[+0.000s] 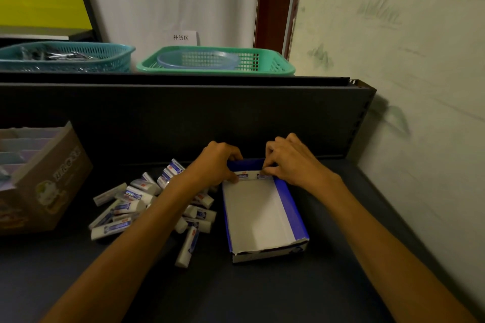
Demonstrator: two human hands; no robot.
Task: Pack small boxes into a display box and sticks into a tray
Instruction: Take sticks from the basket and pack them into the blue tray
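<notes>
A blue and white display box (259, 220) lies open on the dark shelf, its white floor mostly bare. Two small white-and-blue boxes (252, 175) stand side by side against its far wall. My left hand (220, 162) pinches the left one with curled fingers. My right hand (291, 162) pinches the right one at its top. A loose pile of several more small boxes (147, 207) lies to the left of the display box, partly under my left forearm.
A brown cardboard carton (49, 183) with pale packets stands at the left edge. Behind a dark back panel (183, 113) sit a teal basket (65, 56) and a green basket (217, 60). A wall (406, 86) closes the right side.
</notes>
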